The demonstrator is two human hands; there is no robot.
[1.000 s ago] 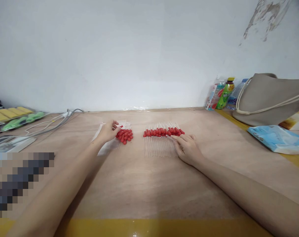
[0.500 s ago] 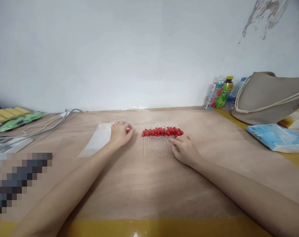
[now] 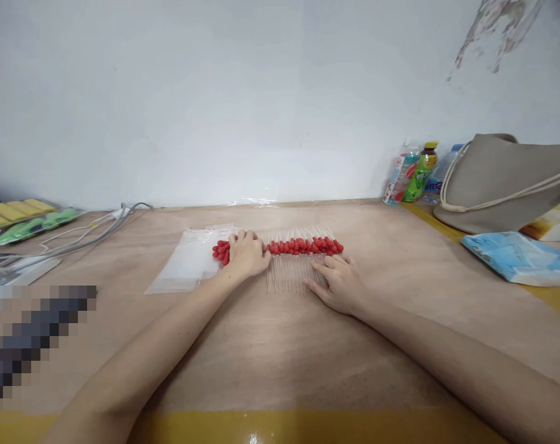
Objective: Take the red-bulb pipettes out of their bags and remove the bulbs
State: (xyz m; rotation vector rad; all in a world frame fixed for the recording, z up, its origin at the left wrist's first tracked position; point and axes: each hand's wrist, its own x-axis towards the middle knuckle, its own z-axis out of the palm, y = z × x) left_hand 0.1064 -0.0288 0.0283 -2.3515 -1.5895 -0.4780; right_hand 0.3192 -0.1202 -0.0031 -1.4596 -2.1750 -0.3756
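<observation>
A clear comb-like piece with long thin teeth [image 3: 284, 275] lies flat in the middle of the table. Along its top runs a row of small red berry-like pieces [image 3: 303, 246], and more pale teeth stick out behind them. My left hand [image 3: 247, 254] is at the row's left end, fingers curled and closed, thumb tip close to the comb; whatever they grip is hidden. A small heap of red pieces [image 3: 221, 251] shows just left of that hand, beside a clear plastic bag [image 3: 181, 262]. My right hand [image 3: 340, 280] rests at the comb's right side, thumb and forefinger apart on the teeth.
Bottles [image 3: 419, 172] and a grey-beige bag with cords [image 3: 506, 182] stand against the wall at right. In front lies a blue packet [image 3: 515, 256]. Cables [image 3: 108, 223] and yellow and green packs [image 3: 21, 216] lie at far left.
My left hand has moved right from the plastic bag to the row's left end, uncovering the red heap. My right thumb and forefinger have spread apart.
</observation>
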